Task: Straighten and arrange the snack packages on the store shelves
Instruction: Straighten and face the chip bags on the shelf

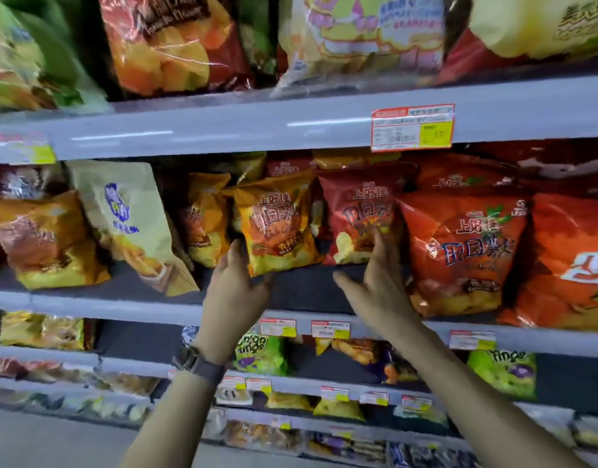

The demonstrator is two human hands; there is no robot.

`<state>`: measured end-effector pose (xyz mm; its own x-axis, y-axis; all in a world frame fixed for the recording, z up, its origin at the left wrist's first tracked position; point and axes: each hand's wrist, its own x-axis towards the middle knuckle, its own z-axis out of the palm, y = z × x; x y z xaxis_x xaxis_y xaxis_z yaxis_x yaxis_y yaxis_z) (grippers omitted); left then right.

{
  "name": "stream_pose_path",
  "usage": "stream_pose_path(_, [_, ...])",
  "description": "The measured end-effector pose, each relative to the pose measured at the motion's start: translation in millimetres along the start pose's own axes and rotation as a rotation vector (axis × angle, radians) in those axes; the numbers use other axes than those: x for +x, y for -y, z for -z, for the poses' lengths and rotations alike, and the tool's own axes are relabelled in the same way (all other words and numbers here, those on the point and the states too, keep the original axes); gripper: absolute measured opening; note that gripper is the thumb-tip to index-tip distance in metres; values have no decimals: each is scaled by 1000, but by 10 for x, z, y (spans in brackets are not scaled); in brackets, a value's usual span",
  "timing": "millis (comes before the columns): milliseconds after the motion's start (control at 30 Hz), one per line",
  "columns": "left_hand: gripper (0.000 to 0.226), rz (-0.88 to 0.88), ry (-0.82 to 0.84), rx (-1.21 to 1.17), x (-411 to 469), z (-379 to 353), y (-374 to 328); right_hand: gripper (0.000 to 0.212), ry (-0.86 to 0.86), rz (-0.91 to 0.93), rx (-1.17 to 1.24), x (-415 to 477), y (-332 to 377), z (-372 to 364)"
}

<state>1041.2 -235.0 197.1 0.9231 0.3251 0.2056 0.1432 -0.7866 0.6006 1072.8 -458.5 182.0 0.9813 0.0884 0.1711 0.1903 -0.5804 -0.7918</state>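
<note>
Both look light, slippery and crushable: the puffy orange foil bag and red foil bag suit side-edge nudges from the left grip and right grip, fingers apart, clasping nothing.

Film on the orange snack bag and red snack bag was thin plastic, glossy, crinkled, streaked with reflections. Duller, nearer satin, on the cream bag. Grey shelf edge was smooth, seemingly painted metal, softly sheened. Dark shelf deck was matt. The price label looked like printed paper under a shiny clear cover. Grey watch strap was matt; material unclear.
</note>
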Motion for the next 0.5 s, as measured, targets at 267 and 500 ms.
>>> stream_pose_path(267, [61, 80, 111, -455, 888, -12, 26, 104, -248, -228, 155, 465, 78, -141])
stream_pose_path(500, [76, 36, -2, -576, 927, -139, -91, 113, -312, -330, 127, 714, -98, -172])
